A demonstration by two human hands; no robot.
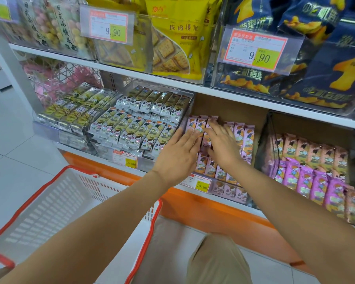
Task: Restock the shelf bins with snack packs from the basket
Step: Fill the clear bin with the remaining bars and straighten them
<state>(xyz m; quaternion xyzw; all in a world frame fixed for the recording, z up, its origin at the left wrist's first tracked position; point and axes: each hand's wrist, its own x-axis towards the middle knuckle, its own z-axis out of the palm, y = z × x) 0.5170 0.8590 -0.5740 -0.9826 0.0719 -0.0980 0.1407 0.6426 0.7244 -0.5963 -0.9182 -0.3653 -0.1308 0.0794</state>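
Pink-and-orange snack packs [244, 138] fill the middle clear bin [223, 184] on the lower shelf. My left hand [178, 154] lies flat on the packs at the bin's left side, fingers straight. My right hand [221, 144] is beside it, fingers spread and pressing on the upper row of packs. Neither hand holds a pack. The white basket [55, 203] with a red rim stands on the floor at lower left; no packs show inside it.
A bin of yellow-and-white packs [135, 128] sits left of the pink bin, and a bin of pink and purple packs [314, 171] sits to the right. Upper shelf bins hold yellow cracker bags [172, 37] and dark blue chip bags [316, 58]. An orange base [193, 206] runs under the shelf.
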